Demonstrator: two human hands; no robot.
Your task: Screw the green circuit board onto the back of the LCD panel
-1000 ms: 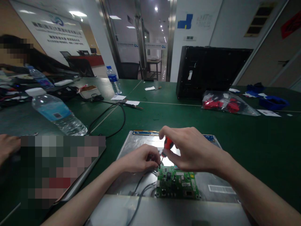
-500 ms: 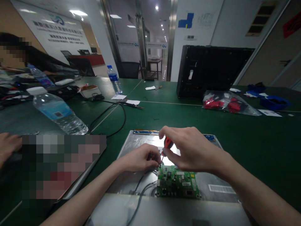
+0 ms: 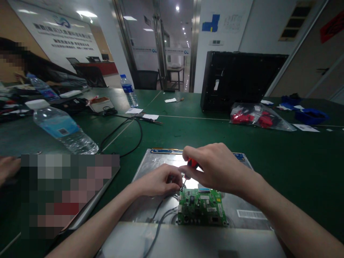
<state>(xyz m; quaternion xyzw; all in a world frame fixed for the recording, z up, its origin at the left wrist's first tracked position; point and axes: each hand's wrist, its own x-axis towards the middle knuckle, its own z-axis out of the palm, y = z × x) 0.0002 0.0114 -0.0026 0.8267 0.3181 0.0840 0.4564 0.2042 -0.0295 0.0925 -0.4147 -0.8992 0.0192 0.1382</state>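
Observation:
My right hand (image 3: 215, 163) grips a red and black screwdriver (image 3: 192, 163). Its thin shaft slants down to the upper left corner of a green circuit board (image 3: 202, 209). Beside the tip, my left hand (image 3: 162, 179) is closed with fingers curled together; whatever they pinch is hidden. The board lies on a silver metal panel (image 3: 142, 170) with blue strips along its far edge. Grey cables (image 3: 160, 229) run from the board's left side toward me.
A tilted water bottle (image 3: 63, 127) and a pixelated dark-edged screen (image 3: 72, 193) are at left. A large black monitor (image 3: 242, 82) stands behind, with a bag of red pieces (image 3: 252, 116) before it. A black cable (image 3: 141, 136) loops on the green table. Another person's hand (image 3: 9, 168) shows far left.
My right thumb and fingers have shifted on the screwdriver handle, with the thumb now higher. The left hand keeps its place by the board corner. The whole view has drifted slightly.

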